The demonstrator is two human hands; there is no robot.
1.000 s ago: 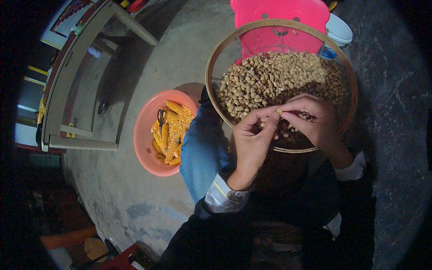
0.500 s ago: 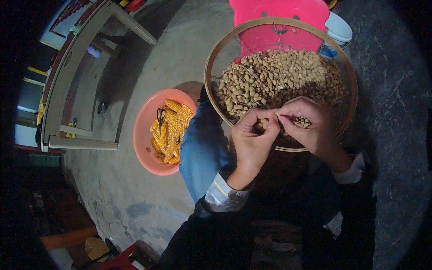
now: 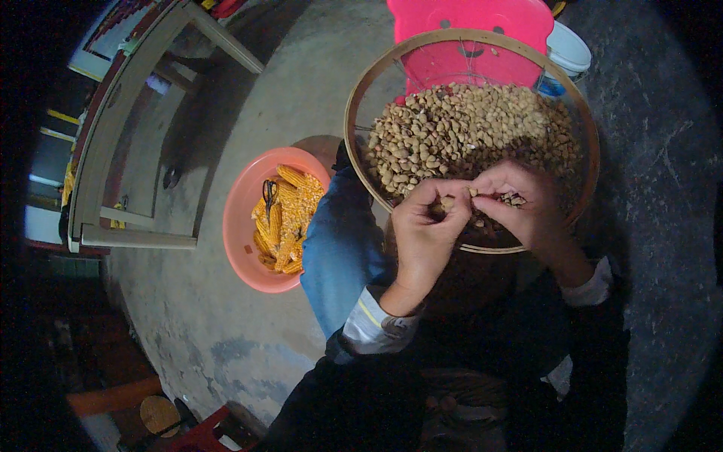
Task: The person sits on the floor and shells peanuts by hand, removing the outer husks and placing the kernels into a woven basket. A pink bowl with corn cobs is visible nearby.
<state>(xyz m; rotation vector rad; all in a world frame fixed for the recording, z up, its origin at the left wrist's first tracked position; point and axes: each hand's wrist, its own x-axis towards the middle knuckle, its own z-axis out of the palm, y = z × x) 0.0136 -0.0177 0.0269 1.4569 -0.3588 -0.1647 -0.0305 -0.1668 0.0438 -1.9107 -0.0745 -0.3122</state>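
A round wood-rimmed sieve (image 3: 367,73) with a mesh bottom holds a large heap of unshelled peanuts (image 3: 444,128). Above its near edge, my left hand (image 3: 428,233) and my right hand (image 3: 520,207) meet fingertip to fingertip. Between the pinched thumbs and forefingers is a small peanut (image 3: 473,191). More peanuts or shell bits show in the curl of my left fingers. Several pieces (image 3: 514,199) also lie in the hollow of my right hand; whether they are kernels or shells I cannot tell.
To the left on the concrete floor stands a pink basin (image 3: 239,248) with corn cobs, loose kernels and dark-handled scissors (image 3: 269,194). A bright pink plastic stool (image 3: 474,15) is under the sieve's far side, beside a white bucket (image 3: 568,51). A wooden table (image 3: 139,237) stands far left.
The fingertips have shifted slightly and parted a little, so the peanut between them shows more clearly. The sieve has moved very slightly to the right.
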